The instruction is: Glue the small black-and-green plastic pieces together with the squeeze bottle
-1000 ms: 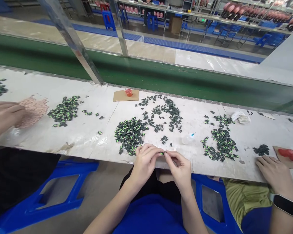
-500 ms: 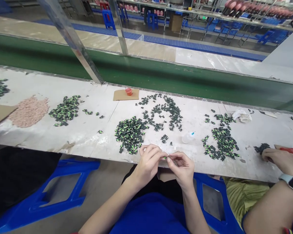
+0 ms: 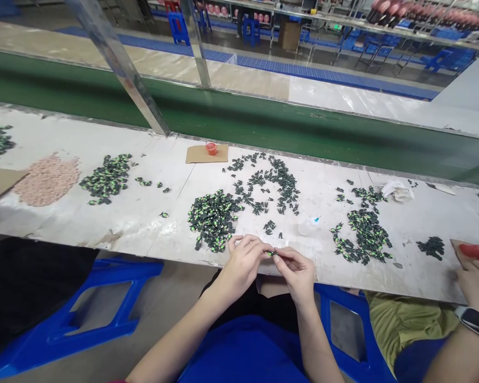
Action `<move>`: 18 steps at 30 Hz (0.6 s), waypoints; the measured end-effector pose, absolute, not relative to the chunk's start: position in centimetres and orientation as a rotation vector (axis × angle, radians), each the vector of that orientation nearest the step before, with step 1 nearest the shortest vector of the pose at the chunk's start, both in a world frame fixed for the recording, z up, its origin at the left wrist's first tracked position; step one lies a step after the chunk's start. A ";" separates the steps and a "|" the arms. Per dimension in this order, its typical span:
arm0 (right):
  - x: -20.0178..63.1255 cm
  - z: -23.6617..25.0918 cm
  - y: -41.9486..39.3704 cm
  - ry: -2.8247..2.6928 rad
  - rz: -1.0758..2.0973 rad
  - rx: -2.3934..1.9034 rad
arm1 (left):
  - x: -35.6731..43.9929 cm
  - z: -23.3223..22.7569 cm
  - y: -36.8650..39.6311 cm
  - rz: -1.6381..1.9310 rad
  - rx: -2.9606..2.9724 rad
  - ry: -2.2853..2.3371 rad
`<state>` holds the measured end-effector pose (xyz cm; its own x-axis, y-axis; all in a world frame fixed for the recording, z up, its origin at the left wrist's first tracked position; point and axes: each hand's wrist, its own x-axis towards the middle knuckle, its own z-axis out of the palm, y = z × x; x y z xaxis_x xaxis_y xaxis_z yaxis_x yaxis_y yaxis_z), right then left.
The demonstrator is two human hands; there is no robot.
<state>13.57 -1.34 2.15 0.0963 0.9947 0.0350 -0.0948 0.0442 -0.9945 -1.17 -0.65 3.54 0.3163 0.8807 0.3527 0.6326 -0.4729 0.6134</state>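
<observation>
My left hand (image 3: 245, 260) and my right hand (image 3: 296, 271) meet at the table's near edge. Between their fingertips they pinch one small black-and-green piece (image 3: 270, 254); its exact kind is too small to make out. Just beyond my left hand lies a heap of black-and-green pieces (image 3: 213, 219). Farther out, plain dark pieces (image 3: 284, 183) are spread loosely, and a few more dark pieces (image 3: 270, 227) lie nearer my fingers. To the right of these stands a clear bottle with a blue needle tip (image 3: 308, 226).
A red cup (image 3: 211, 148) rests on a cardboard piece (image 3: 193, 155) at the back. Left are another black-and-green heap (image 3: 108, 178) and a pink pile (image 3: 46, 181). On the right lie more pieces (image 3: 365, 234), a crumpled white cloth (image 3: 397, 190) and a co-worker's hand (image 3: 477, 284).
My hands stay together around the small piece, which now shows a little more between the fingertips. The co-worker's hand has moved right, from the dark pile to the red item on cardboard.
</observation>
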 end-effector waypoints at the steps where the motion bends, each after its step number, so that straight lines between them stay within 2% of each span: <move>1: 13.6 2.2 -1.4 -1.093 1.161 -1.155 | -1.1 3.4 -0.6 0.945 2.211 1.357; 12: 14.7 1.5 -1.4 -1.151 1.141 -1.194 | -0.5 3.2 -0.7 0.908 2.227 1.278; 15: 16.5 1.3 -1.9 -1.230 0.920 -1.316 | -1.1 2.6 0.1 0.848 2.244 1.362; 18: 19.1 1.3 -1.9 -1.161 0.478 -1.498 | -2.8 2.1 1.9 0.871 2.208 1.651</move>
<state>19.10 -1.91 1.31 0.4326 0.8527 0.2929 0.3989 0.1103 -0.9103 -2.77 1.86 2.09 0.1794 0.9331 0.3116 0.7840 -0.3269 0.5277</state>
